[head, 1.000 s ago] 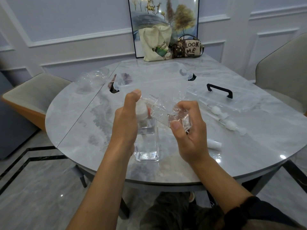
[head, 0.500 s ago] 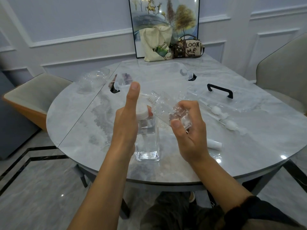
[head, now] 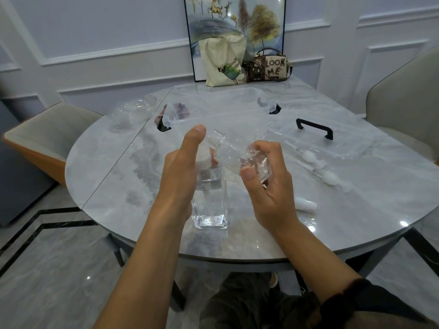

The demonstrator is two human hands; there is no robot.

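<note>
A tall square clear bottle (head: 210, 210) with a white cap (head: 204, 159) stands on the marble table (head: 356, 210) near its front edge. My left hand (head: 180, 172) holds the bottle at its top, fingers wrapped behind the cap and thumb pointing straight up. My right hand (head: 268, 186) grips a small clear bottle (head: 228, 153) by its base. That bottle is tilted, and its open threaded neck points up and left, just above the white cap.
A clear storage box (head: 213, 108) lies behind the hands, its lid with a black handle (head: 313, 128) to the right. Two white pump heads (head: 308, 154) and a small white tube (head: 306, 206) lie right of my hand. Bags stand at the table's back; chairs flank it.
My left thumb has lifted from over the white cap to pointing straight up. The small bottle in my right hand has stayed tilted near the cap.
</note>
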